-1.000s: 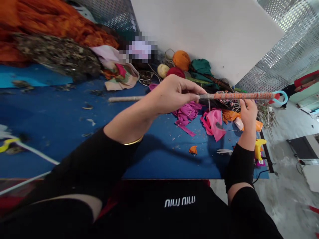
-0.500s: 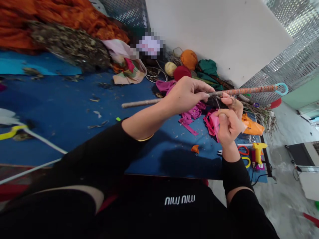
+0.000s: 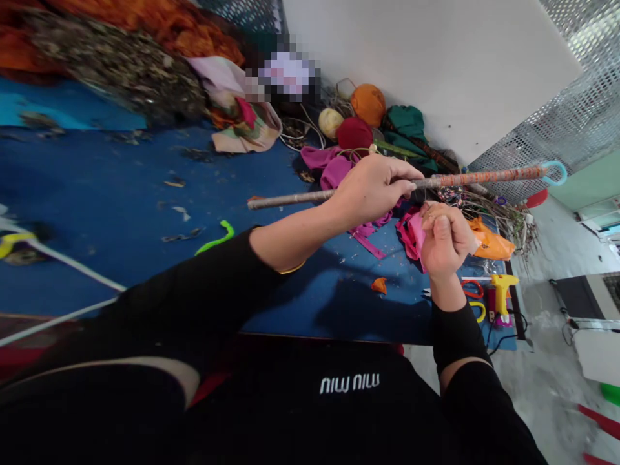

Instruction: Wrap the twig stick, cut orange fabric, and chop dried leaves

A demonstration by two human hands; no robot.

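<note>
A long wooden stick lies across my view, wrapped along its right part with orange-brown winding and ending in a light blue loop. My left hand is closed round the stick near its middle. Just below and right of that grip, my right hand is closed in a pinch, apart from the stick. A thin strand seems to run up from its fingers toward the stick; most of it is hidden. Pink cloth lies on the table behind the right hand.
On the blue table sit magenta cloth strips, balls of yarn, scissors, a yellow glue gun and an orange bag. Dry twigs stick out past the right edge. A white board stands behind.
My right hand's fingers have come down off the stick and closed together. The stick and my left hand have shifted slightly right. A green strip shows more fully beside my left sleeve.
</note>
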